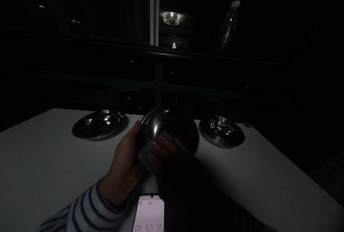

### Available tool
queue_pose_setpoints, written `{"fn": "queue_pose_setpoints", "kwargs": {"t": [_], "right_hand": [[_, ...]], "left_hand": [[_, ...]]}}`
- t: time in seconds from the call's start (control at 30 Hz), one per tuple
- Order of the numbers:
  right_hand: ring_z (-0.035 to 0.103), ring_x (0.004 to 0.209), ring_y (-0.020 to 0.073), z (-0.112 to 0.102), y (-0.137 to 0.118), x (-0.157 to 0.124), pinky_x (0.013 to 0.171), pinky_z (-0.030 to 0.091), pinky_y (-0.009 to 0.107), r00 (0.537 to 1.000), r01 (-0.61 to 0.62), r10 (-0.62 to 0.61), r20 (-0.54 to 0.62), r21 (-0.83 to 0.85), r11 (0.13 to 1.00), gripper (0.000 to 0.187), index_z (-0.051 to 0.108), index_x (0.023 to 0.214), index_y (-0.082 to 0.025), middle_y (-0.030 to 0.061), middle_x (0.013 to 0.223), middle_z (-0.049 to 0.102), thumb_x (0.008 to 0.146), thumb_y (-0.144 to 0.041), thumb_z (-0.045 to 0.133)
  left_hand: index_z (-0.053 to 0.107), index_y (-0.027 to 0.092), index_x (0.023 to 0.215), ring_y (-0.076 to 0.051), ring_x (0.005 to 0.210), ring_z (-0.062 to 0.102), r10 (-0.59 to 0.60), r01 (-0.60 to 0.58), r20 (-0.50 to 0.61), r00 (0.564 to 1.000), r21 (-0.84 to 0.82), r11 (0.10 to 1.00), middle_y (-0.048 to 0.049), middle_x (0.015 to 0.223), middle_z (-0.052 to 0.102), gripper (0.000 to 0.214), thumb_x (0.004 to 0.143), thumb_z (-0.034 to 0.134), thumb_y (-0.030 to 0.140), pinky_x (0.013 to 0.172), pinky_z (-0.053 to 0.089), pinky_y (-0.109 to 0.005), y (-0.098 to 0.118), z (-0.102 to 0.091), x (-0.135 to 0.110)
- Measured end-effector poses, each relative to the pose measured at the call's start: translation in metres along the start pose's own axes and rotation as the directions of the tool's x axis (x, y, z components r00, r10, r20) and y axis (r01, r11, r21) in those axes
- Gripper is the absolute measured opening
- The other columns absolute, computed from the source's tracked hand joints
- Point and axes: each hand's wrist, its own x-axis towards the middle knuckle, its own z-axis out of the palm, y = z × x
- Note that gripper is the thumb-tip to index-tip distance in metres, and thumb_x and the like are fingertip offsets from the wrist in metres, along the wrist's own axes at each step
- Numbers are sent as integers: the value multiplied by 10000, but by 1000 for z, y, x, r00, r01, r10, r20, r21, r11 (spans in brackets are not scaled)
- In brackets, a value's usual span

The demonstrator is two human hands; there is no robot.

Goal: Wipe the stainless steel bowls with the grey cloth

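A shiny steel bowl is tilted up over the middle of the table, its rounded outside turned toward me. My left hand grips it by the left rim, the thumb along the edge and the other fingers out of sight. Against the lower part of the bowl, my right hand presses a greyish cloth, the fingertips bent over it. Deep shadow covers most of my right hand and forearm.
One steel bowl sits at the left on the white table. Several stacked steel bowls stand at the right. A phone showing a timer lies near me. Beyond the table, a plastic bottle stands by the dark window.
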Motion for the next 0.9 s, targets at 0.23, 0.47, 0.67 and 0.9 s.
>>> {"fn": "queue_pose_setpoints", "kwargs": {"t": [0.23,0.47,0.67,0.9], "right_hand": [[238,1335,208,8,-1,-1,1126,158,410,995,29,-35,-89,-67,997,372,468,1250,-150,37,1360,436,909,-226,341],[268,1320,203,-4,13,1,1109,181,395,991,118,-123,-44,-97,988,370,474,1248,-198,9,1347,448,889,-202,381],[315,1289,219,-17,41,-1,1086,212,422,995,72,-79,-55,-116,991,363,492,1208,-137,76,1271,510,876,-241,390],[347,1264,192,-1,24,0,1037,310,387,988,80,-101,-118,-177,981,314,526,1173,-195,30,1239,540,878,-212,421]], "left_hand": [[638,104,834,-86,280,434,-65,67,65,996,-23,998,-10,441,563,340,885,368,305,280,320,-183,0,0,-2],[634,118,758,-139,508,613,130,-131,-16,991,-116,985,-41,595,669,301,879,377,219,503,507,-234,11,-2,7],[653,123,779,-141,614,649,237,-232,1,972,-187,955,-42,691,703,292,878,392,210,566,534,-233,11,-4,13],[654,131,760,-126,547,629,150,-144,25,988,-171,975,-26,639,689,302,883,393,220,567,511,-219,9,-5,15]]}}
